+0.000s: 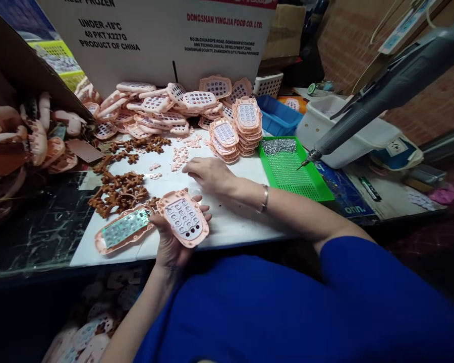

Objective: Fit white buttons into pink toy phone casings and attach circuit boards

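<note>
My left hand (pixel 172 247) holds a pink toy phone shell (pixel 185 219), its inner side up with a pale rubber keypad inside. Over the white work surface, my right hand (pixel 211 175) has its fingers drawn together, close to scattered small pink plastic pieces (pixel 179 159); whatever they grip is hidden. Just left of my left hand lies another pink shell (pixel 102 247) with a green circuit board (pixel 124 228) in it. Brown plastic parts (pixel 119 194) are heaped behind that shell.
Stacked pink shells (pixel 247 118) and a larger pile (pixel 155 108) stand at the back, before a white carton (pixel 155 30). On the right are a green tray (pixel 320 189) of screws, a blue bin (pixel 278 118), a white tub (pixel 314 123) and a hanging electric screwdriver (pixel 371 108).
</note>
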Demonstrator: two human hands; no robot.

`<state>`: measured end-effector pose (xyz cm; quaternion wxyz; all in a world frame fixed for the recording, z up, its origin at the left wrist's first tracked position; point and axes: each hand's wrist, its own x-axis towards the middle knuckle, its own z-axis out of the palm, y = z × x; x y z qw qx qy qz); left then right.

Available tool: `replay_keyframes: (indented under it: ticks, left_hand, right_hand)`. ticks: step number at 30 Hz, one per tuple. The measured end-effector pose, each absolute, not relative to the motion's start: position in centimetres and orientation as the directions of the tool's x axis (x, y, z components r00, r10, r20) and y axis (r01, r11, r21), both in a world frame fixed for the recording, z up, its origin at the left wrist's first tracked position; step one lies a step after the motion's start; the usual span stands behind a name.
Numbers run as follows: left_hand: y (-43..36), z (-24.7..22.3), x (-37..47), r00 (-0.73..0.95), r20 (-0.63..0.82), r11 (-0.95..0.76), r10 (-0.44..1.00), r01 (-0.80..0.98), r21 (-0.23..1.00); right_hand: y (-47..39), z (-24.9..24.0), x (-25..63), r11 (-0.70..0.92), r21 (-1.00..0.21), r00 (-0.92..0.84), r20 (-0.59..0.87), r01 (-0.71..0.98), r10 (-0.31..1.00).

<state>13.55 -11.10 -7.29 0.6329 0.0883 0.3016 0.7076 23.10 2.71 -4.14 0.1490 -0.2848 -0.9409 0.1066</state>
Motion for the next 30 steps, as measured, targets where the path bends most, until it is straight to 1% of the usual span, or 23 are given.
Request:
replay_keyframes:
  ticks: [2, 3, 5, 9, 12, 15, 19, 20, 21, 23, 24, 25, 27, 28, 29, 30]
  left_hand:
    - [-11.1, -7.7, 13.3, -0.170, -0.246, -0.010, 0.954, -0.840, 0.542]
    - [-11.1, -7.9, 13.2, -0.166, -0.237, -0.011, 0.957, -0.839, 0.544]
    - [-11.2, -8.1, 13.1, -0.165, -0.219, -0.016, 0.962, -0.831, 0.556]
    - [-11.3, -8.3, 12.9, -0.141, -0.211, 0.003, 0.967, -0.825, 0.566]
    - [-11.2, -8.2, 12.9, -0.157, -0.225, -0.004, 0.962, -0.829, 0.560]
    - [-11.1, -8.1, 13.0, -0.180, -0.241, -0.015, 0.954, -0.830, 0.557]
    - [-11.2, -7.7, 13.2, -0.201, -0.281, -0.003, 0.938, -0.818, 0.575]
    - [-11.2, -7.6, 13.3, -0.215, -0.290, -0.003, 0.933, -0.809, 0.587]
    - [-11.2, -7.4, 13.4, -0.233, -0.295, -0.009, 0.927, -0.798, 0.602]
    - [-11.2, -7.1, 13.8, -0.269, -0.294, -0.025, 0.917, -0.776, 0.631]
    - [-11.1, -6.9, 14.0, -0.286, -0.290, -0.035, 0.913, -0.764, 0.644]
    - [-11.1, -6.7, 14.2, -0.306, -0.281, -0.050, 0.910, -0.752, 0.657]
    - [-10.9, -6.5, 14.7, -0.339, -0.249, -0.088, 0.907, -0.731, 0.676]
    - [-10.8, -6.4, 14.9, -0.351, -0.229, -0.107, 0.908, -0.723, 0.683]
    - [-10.7, -6.3, 15.2, -0.361, -0.208, -0.126, 0.909, -0.715, 0.688]
    - [-10.6, -6.2, 15.4, -0.366, -0.192, -0.139, 0.911, -0.709, 0.692]
  right_hand:
    - [4.8, -3.8, 21.0, 0.766, -0.251, -0.782, 0.049, 0.593, 0.621]
    - [5.5, -3.7, 20.0, 0.755, -0.243, -0.778, 0.004, 0.608, 0.628]
    - [6.6, -3.7, 18.5, 0.753, -0.251, -0.782, -0.033, 0.609, 0.622]
    - [7.4, -3.8, 17.2, 0.748, -0.293, -0.789, -0.037, 0.595, 0.613]
    - [7.6, -3.6, 17.4, 0.741, -0.346, -0.791, -0.006, 0.576, 0.612]
    - [7.6, -3.1, 18.2, 0.701, -0.429, -0.767, 0.030, 0.569, 0.641]
    - [6.8, -2.4, 20.4, 0.596, -0.570, -0.708, 0.036, 0.565, 0.706]
    - [6.3, -2.3, 21.1, 0.546, -0.643, -0.699, 0.023, 0.536, 0.714]
    - [5.8, -2.2, 21.8, 0.470, -0.741, -0.695, 0.007, 0.479, 0.719]
    - [4.4, -2.1, 23.4, 0.240, -0.928, -0.698, -0.029, 0.284, 0.715]
    - [3.7, -2.0, 24.2, 0.112, -0.979, -0.704, -0.043, 0.173, 0.709]
    - [2.9, -2.0, 24.9, 0.006, -0.996, -0.712, -0.056, 0.084, 0.700]
    - [1.3, -2.2, 26.2, -0.109, -0.994, -0.736, -0.072, -0.003, 0.673]
    - [0.5, -2.3, 26.7, -0.133, -0.991, -0.754, -0.071, -0.022, 0.653]
    - [-0.2, -2.5, 27.1, -0.121, -0.992, -0.766, -0.049, -0.037, 0.641]
    - [-0.9, -2.7, 27.5, -0.059, -0.997, -0.769, -0.001, -0.048, 0.639]
